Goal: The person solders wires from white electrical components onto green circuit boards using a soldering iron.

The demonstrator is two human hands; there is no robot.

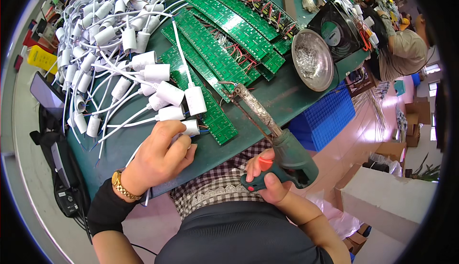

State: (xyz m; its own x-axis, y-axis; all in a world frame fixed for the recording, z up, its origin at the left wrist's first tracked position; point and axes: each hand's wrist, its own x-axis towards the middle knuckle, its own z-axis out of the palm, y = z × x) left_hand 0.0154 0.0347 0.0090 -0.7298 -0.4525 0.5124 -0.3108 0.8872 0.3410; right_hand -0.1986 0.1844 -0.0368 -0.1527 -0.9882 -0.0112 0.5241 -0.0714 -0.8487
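My left hand [160, 159], with a gold watch at the wrist, is closed round a white cylindrical lamp socket [192, 127] with thin wires at its open end. The socket lies at the lower end of a green circuit board panel [221, 129]. In my right hand [273, 180] is a green soldering gun [295, 156], its red trigger under my fingers. The gun's worn metal barrel points up and left, and its tip is above the edge of the panels. Another white socket [195, 100] rests on the boards close to the tip.
A big heap of white corded sockets [107, 34] covers the table's left. Several green panels [210, 44] overlap at the centre. Right of them stand a metal bowl [306, 49] with solder scraps and a black fan [334, 29]. A blue crate [322, 115] sits below the table edge.
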